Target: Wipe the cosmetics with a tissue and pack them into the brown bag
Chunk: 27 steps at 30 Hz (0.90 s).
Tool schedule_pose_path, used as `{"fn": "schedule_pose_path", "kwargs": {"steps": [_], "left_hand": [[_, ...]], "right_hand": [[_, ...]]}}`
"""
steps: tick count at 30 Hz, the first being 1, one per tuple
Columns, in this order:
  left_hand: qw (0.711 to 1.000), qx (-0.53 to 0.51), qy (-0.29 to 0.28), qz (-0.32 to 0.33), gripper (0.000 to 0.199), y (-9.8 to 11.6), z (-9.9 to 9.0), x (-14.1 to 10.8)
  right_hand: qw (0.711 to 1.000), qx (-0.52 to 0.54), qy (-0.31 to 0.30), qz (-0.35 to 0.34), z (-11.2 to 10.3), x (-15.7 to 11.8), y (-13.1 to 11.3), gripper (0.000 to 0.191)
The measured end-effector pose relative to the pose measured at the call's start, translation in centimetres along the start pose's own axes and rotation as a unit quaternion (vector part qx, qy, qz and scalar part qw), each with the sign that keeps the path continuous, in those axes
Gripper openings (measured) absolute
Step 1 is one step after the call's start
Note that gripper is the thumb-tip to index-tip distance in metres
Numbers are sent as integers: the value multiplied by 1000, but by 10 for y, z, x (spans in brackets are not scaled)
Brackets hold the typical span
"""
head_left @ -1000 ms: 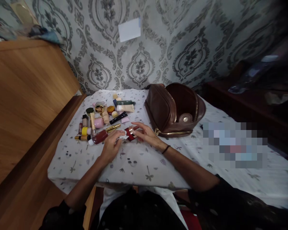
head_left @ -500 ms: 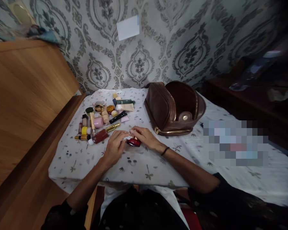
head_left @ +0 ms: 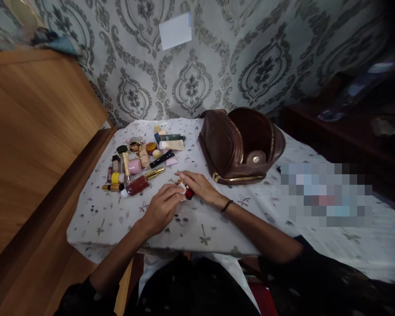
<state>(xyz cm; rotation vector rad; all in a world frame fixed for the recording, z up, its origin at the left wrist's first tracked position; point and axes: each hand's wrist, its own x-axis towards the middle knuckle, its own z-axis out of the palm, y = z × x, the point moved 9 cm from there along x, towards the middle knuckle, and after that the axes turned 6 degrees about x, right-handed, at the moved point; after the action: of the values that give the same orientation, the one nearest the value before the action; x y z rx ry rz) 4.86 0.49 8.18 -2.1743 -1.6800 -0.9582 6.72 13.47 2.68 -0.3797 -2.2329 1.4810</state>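
Note:
My left hand (head_left: 164,205) is closed on a crumpled white tissue (head_left: 183,189), its fingers pinched together against a small glossy dark-red bottle (head_left: 189,193). My right hand (head_left: 200,188) wraps over the bottle from the other side, low above the tablecloth. A bit of gold shows near the bottle's top, but the fingers cover most of it. Just left of my hands lie a gold tube (head_left: 155,173) and a clear bottle of reddish liquid with a white cap (head_left: 137,186).
Beyond those lies a cluster of cosmetics, including a pink jar (head_left: 134,166), a black tube (head_left: 162,159) and a cream tube (head_left: 171,145). An unzipped brown leather bag (head_left: 224,149) stands at the back right. A wooden cabinet (head_left: 42,123) borders the left side.
My left hand has moved the tissue rightward over the red bottle, which is now turned and more hidden between my hands. The view has shifted slightly.

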Motion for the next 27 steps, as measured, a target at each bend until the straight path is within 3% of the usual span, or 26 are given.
{"fn": "schedule_pose_path", "kwargs": {"steps": [3,7,16,20,27], "left_hand": [[1000,-12,-13,5,29,0,1,-7],[999,-25,0,-45,27,-15,-3,-14],[990,-60,33,-123,19,-42,-5,-15],[988,-59,38,-138,20,-47,-7,-13],[987,-54,47,-147,20,-48,-9,-13]], "right_hand": [[1000,20,-6,20,1,2,9,57],[998,48,-23,43,1,5,21,65],[967,184,-138,112,7,0,35,58],[969,182,-128,108,8,0,30,60],[990,108,-80,40,7,3,19,53]]}}
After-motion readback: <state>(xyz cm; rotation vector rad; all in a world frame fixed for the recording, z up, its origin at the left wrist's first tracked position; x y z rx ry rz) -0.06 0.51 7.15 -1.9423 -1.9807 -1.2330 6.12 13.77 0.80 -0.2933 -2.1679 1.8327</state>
